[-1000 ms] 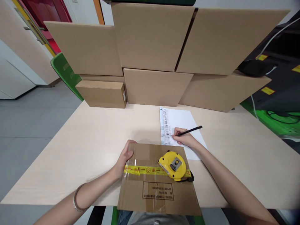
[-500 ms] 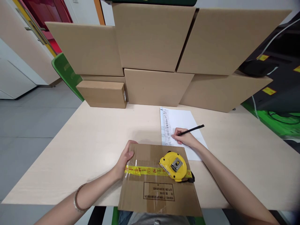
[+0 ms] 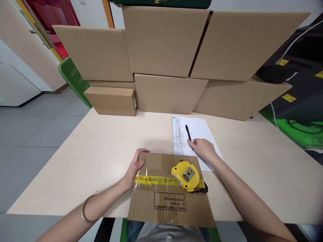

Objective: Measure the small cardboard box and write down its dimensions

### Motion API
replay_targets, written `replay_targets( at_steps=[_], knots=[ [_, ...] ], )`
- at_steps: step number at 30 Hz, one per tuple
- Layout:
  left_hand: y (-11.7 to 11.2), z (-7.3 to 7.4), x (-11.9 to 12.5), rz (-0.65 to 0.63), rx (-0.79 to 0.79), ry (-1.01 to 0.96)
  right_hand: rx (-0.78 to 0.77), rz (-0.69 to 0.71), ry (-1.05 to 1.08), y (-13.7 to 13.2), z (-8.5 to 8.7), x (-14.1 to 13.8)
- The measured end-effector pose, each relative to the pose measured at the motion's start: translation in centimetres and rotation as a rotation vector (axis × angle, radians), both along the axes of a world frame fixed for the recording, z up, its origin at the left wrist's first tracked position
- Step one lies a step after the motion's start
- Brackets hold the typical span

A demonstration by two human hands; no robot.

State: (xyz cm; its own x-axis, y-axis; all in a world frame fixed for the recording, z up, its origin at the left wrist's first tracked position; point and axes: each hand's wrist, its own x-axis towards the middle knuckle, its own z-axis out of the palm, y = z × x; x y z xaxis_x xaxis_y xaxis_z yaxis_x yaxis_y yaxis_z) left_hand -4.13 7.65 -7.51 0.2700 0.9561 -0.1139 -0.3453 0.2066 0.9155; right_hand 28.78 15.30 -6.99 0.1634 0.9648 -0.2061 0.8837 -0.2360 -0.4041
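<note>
A flat cardboard box (image 3: 169,205) sealed with yellow printed tape lies at the near table edge, partly overhanging it. A yellow tape measure (image 3: 187,174) rests on top of the box. My left hand (image 3: 134,169) grips the box's left edge, thumb on top and fingers curled round the side. My right hand (image 3: 204,149) lies palm down on a white printed sheet (image 3: 199,129) just beyond the box. Its curled fingertips are closed on the near end of a black pen (image 3: 188,132), which lies low on the sheet and points away from me.
Large cardboard boxes (image 3: 164,43) are stacked in a wall along the far side of the light wooden table (image 3: 101,148), with a small box (image 3: 111,101) at the left. A green chair back (image 3: 72,79) stands behind them. Black bags and cables (image 3: 290,70) sit at the right.
The pen, held slanting to the right in a writing grip before, now lies low on the sheet pointing away. My right hand has flattened over its near end. The left hand has stayed.
</note>
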Motion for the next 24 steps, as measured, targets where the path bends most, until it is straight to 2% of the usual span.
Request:
replay_targets(
  at_steps=[3, 6, 9, 12, 14, 16, 20, 24],
  knots=[
    [0.2, 0.0, -0.6, 0.055, 0.181, 0.125, 0.121, 0.006, 0.001, -1.9, 2.4, 0.0],
    [0.4, 0.5, -1.1, -0.003, 0.354, 0.271, 0.241, 0.103, 0.077, -6.0, 5.4, -0.8],
    [0.2, 0.8, -1.2, -0.046, 0.372, 0.291, 0.421, 0.34, 0.053, -10.4, 7.1, -2.8],
    [-0.1, 0.6, -1.0, -0.045, 0.326, 0.197, 0.551, 0.448, -0.041, -13.0, 7.1, -5.0],
    [-0.3, 0.6, -1.0, -0.06, 0.298, 0.138, 0.576, 0.466, 0.002, -13.6, 6.8, -5.9],
    [-0.4, 0.6, -1.0, -0.085, 0.28, 0.116, 0.525, 0.471, 0.131, -13.6, 6.7, -6.4],
    [-0.3, 0.3, -1.5, -0.118, 0.247, 0.113, 0.411, 0.495, 0.319, -12.7, 8.2, -8.0],
    [-0.1, -0.5, -1.6, -0.1, 0.1, 0.001, 0.404, 0.724, 0.346, -10.6, 10.2, -11.7]
  ],
)
